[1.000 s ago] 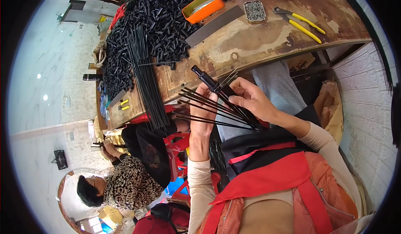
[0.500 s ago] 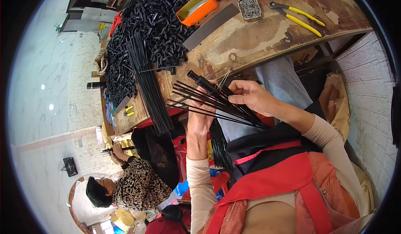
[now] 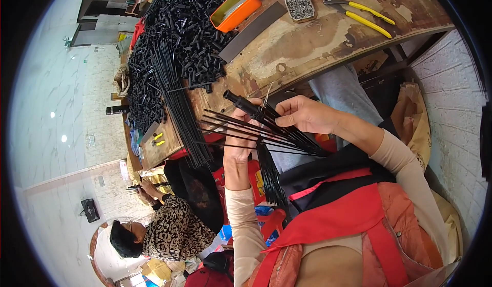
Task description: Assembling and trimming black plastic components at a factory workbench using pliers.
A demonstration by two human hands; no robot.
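Mid-frame, the left hand (image 3: 240, 129) was curled round a black tube (image 3: 241, 102), seemingly to steady it, while the right hand (image 3: 306, 115) pinched thin black rods (image 3: 301, 142).

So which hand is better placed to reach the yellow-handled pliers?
Right, probably: the right hand is nearer the yellow-handled pliers. The left hand sits farther off, gripping the black tube. Caveat: the right is also at the thin black rods, so may not be free.

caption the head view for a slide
Left hand holding a black tubular part, right hand at thin black rods, by a wooden table
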